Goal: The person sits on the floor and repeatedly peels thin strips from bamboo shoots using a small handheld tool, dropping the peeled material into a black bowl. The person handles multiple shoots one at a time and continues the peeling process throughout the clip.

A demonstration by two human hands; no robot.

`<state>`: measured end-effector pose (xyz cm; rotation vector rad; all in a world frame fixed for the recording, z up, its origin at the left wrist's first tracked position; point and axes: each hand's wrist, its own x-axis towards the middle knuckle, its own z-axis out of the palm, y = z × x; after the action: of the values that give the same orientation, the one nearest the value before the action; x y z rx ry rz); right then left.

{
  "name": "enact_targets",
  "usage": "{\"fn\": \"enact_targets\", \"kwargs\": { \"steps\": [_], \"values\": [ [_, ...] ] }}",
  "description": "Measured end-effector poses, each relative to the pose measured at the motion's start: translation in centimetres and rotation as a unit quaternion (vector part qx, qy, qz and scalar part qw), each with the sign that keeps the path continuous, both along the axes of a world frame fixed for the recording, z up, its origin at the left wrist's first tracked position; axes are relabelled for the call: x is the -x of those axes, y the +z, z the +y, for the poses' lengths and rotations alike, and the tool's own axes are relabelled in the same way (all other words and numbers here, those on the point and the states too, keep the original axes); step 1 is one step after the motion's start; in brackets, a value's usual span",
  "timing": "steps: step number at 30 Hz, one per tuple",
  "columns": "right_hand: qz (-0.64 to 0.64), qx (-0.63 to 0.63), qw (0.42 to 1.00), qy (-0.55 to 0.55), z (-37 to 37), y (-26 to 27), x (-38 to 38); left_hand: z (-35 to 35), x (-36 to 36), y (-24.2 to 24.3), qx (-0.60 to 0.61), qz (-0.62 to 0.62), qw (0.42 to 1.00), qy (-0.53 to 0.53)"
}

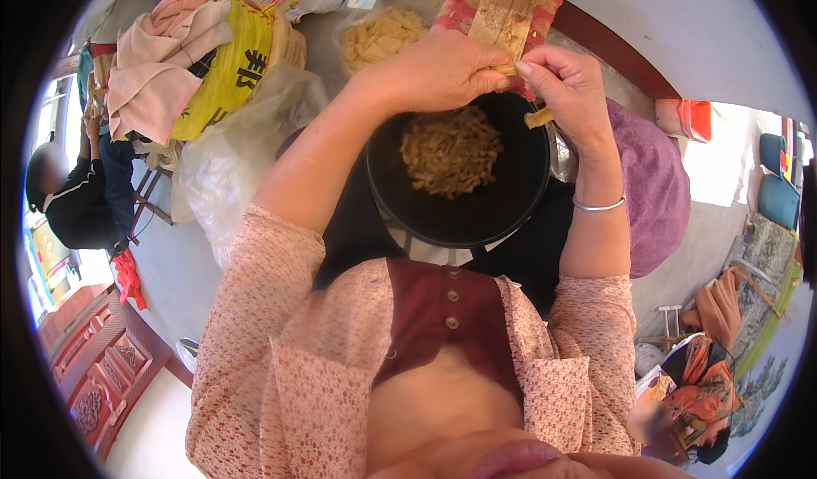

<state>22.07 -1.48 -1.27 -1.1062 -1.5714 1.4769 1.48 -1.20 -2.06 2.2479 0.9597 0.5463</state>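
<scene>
Both hands meet above the far rim of a black round basin [520, 204]. My left hand [450, 70] pinches a small pale-yellow strip [507, 69] between thumb and fingers. The thumb and fingers of my right hand [568, 89], with a bangle on its wrist, are closed at the strip's other end. A second yellowish piece [538, 118] sticks out below my right palm. Many short brownish-yellow pieces [452, 150] lie in the basin. Just beyond the hands, a worn wooden board [507, 16] rests on red patterned cloth [549, 6]. What the strips are made of is unclear.
A clear bag of pale-yellow strips [383, 35] stands beyond my left forearm. At left are a yellow bag [236, 64] with pink cloths [156, 76] and a clear plastic bag [223, 159]. Purple fabric [654, 191] lies at right. People sit at far left [83, 191] and lower right [702, 383].
</scene>
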Motion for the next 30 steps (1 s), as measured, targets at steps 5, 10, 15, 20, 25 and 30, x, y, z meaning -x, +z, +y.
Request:
{"fn": "enact_targets", "kwargs": {
  "steps": [5, 10, 15, 20, 25, 30],
  "values": [
    [-0.079, -0.053, 0.995, -0.036, 1.6, -0.9, -0.9, 2.4, 0.8, 1.1, 0.071, -0.019, 0.997, 0.011],
    [-0.055, -0.085, 0.989, -0.111, 4.7, -2.2, 0.6, 4.9, 0.2, -1.3, -0.092, -0.004, 0.981, 0.170],
    [-0.033, -0.081, 0.980, -0.177, 6.3, -4.2, 1.3, 7.0, -0.2, -3.1, -0.070, -0.007, 0.975, 0.213],
    [-0.043, -0.082, 0.975, -0.203, 7.3, -5.6, 1.9, 7.2, -0.3, -3.5, -0.066, 0.010, 0.970, 0.235],
    [-0.289, -0.168, 0.925, -0.181, 7.5, -5.7, 1.3, 7.0, -0.1, -3.7, -0.089, 0.079, 0.963, 0.241],
    [-0.119, 0.011, 0.989, -0.085, 4.7, -2.9, 0.0, 2.5, 0.6, 1.2, 0.081, 0.155, 0.971, 0.161]
  ]
}}
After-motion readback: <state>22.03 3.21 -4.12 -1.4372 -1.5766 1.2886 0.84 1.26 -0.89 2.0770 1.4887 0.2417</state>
